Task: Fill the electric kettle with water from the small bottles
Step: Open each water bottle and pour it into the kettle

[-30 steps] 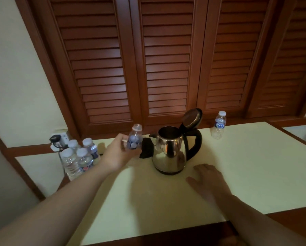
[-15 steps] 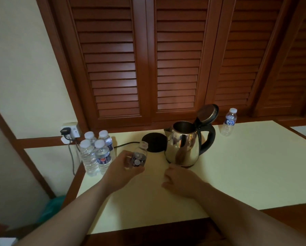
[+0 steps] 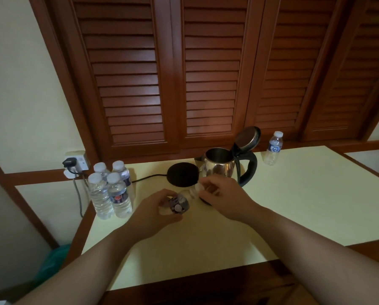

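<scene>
A steel electric kettle (image 3: 220,167) with a black handle stands off its base near the back of the table, its lid (image 3: 248,138) tipped open. My left hand (image 3: 155,213) grips a small water bottle (image 3: 180,204) by its body, tilted toward the kettle. My right hand (image 3: 222,195) pinches the bottle's white cap (image 3: 195,188) just in front of the kettle. Several capped small bottles (image 3: 110,192) stand grouped at the table's left corner. One more small bottle (image 3: 273,148) stands alone at the back right.
The black round kettle base (image 3: 182,173) lies left of the kettle, its cord running to a wall socket (image 3: 76,165). The pale yellow table (image 3: 305,205) ends in a wooden front edge. Louvred wooden doors (image 3: 206,73) rise behind it.
My right hand rose from the table and took hold of the bottle's cap. My left hand brought the bottle lower and nearer to me. The view shifted, showing more of the table's left side.
</scene>
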Available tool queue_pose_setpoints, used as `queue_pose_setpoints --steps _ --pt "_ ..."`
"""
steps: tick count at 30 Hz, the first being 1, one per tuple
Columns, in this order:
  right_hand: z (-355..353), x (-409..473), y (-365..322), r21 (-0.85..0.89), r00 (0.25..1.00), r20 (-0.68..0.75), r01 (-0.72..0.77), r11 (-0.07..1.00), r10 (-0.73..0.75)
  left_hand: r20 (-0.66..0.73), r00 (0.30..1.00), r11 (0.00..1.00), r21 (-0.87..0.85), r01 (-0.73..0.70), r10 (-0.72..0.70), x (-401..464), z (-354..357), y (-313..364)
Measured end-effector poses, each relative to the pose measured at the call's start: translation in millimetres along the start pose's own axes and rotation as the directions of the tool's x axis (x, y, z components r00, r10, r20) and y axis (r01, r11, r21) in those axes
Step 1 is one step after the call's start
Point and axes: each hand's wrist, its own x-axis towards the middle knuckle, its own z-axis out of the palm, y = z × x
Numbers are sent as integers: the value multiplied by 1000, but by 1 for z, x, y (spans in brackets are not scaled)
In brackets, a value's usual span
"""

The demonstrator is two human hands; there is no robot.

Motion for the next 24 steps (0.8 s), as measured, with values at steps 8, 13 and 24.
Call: queue_pose_setpoints --steps 8,13,24 --pt "-46 -10 56 52 982 185 27 998 -36 47 999 999 -39 14 -12 15 35 38" --pt "-92 -19 110 69 970 241 -11 998 -6 79 997 991 -132 20 -9 31 81 84" --pt "-173 -40 224 205 971 235 -92 975 42 25 999 999 -32 -22 22 84 195 165"
